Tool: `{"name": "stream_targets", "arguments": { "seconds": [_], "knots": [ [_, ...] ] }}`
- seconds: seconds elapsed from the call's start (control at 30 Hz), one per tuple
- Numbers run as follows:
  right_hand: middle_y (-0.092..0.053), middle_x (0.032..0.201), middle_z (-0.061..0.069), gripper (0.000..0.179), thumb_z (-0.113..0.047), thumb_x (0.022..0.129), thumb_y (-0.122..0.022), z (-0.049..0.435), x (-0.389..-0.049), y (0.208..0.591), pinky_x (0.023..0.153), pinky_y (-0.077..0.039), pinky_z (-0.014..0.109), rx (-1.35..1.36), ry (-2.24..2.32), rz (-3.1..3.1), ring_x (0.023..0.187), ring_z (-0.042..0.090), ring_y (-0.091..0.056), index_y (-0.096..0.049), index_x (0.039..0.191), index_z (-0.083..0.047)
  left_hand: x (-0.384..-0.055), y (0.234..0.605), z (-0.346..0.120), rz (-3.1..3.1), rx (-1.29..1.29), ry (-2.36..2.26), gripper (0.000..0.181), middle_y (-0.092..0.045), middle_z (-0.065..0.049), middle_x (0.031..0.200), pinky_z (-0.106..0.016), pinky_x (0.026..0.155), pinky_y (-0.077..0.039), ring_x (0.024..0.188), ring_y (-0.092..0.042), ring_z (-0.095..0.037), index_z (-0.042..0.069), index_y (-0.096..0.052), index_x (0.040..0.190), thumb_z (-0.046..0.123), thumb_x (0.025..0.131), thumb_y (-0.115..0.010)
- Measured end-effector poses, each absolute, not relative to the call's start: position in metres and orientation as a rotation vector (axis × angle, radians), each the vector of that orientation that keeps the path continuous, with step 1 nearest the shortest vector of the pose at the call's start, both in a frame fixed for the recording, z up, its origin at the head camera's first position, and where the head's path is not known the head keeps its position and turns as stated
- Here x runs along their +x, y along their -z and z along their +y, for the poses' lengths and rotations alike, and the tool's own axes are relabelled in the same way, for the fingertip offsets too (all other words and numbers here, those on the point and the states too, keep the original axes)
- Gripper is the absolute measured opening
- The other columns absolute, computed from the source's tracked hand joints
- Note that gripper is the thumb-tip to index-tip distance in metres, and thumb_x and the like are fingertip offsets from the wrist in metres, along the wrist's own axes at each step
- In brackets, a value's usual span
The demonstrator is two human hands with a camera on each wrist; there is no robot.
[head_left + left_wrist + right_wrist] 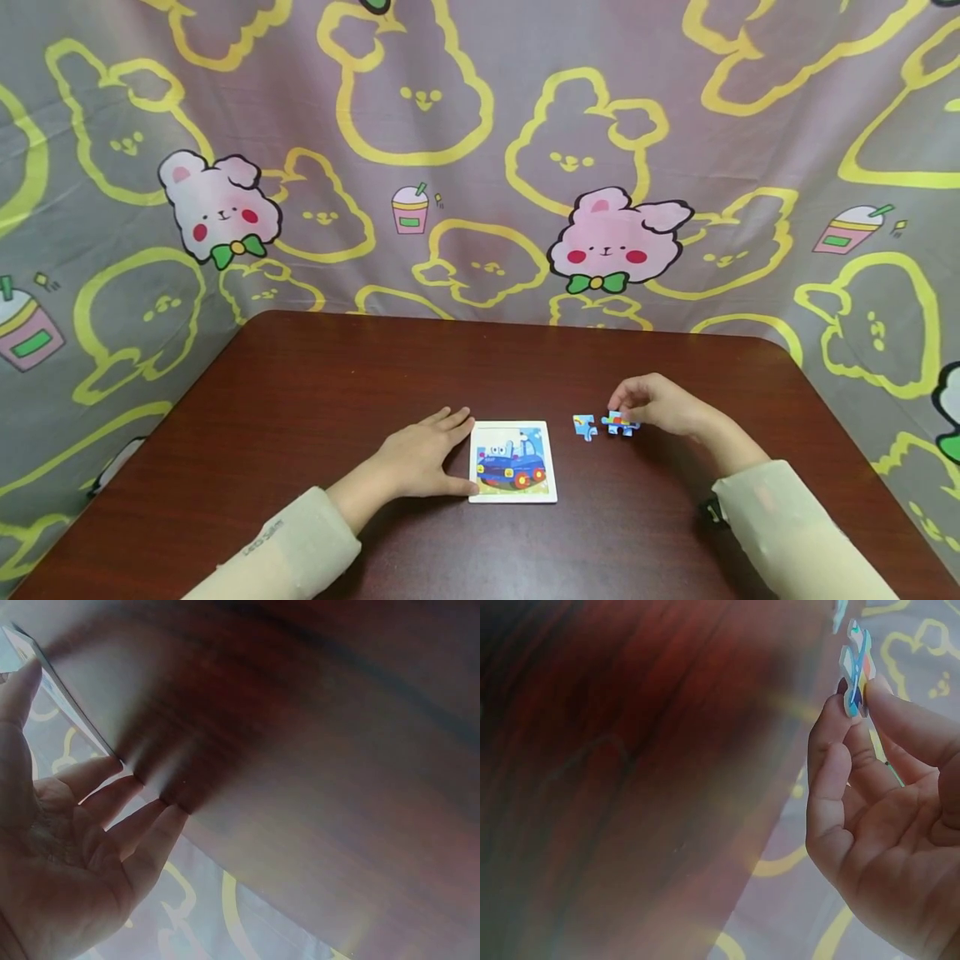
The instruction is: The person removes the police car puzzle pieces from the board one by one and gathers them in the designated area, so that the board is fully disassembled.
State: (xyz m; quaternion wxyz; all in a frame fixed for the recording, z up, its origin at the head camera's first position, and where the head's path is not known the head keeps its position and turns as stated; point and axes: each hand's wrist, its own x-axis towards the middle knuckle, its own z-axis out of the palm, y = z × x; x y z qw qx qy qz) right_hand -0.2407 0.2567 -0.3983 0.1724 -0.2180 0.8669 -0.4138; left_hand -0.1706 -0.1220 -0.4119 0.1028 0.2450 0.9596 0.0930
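A small square jigsaw puzzle (513,499) with a white border and a picture of a blue car lies flat on the table. Its upper left part looks pale. My left hand (420,457) rests at its left side, thumb at the lower left corner and fingers spread along the upper left edge. To the right of the puzzle, my right hand (663,406) pinches blue, red and yellow puzzle pieces (858,671) between thumb and fingers; they appear to be two overlapping ones. One loose light blue puzzle piece (583,427) with a yellow stripe lies between the puzzle and my right hand.
The dark reddish-brown table (360,367) has rounded far corners. A grey-pink curtain (480,183) with rabbit drawings hangs behind it and along both sides. A dark band (714,512) shows under my right sleeve.
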Motion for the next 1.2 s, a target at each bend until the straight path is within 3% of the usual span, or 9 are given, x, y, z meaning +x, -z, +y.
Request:
{"name": "stream_targets", "arguments": {
  "seconds": [0.83, 1.2],
  "knots": [
    [-0.062, 0.080, 0.004, 0.009, 0.005, 0.088, -0.066, 0.251, -0.249, 0.408, 0.061, -0.041, 0.023, -0.722, 0.999, 2.524, 0.070, 0.011, -0.052, -0.065, 0.096, 0.002, -0.170, 0.412, -0.123, 2.829, 0.713, -0.262, 0.098, -0.034, -0.003, 0.162, -0.049, 0.112, -0.041, 0.150, -0.032, -0.028, 0.014, -0.041, 0.153, 0.069, 0.077, -0.070],
    [-0.067, 0.087, 0.002, 0.008, -0.007, 0.093, -0.066, 0.228, -0.247, 0.396, 0.071, -0.049, 0.026, -0.794, 0.957, 2.616, 0.079, 0.013, -0.057, -0.067, 0.100, -0.003, -0.170, 0.412, -0.123, 2.837, 0.726, -0.257, 0.098, -0.035, -0.004, 0.161, -0.049, 0.112, -0.041, 0.150, -0.032, -0.028, 0.013, -0.041, 0.152, 0.069, 0.077, -0.069]
  ]
}}
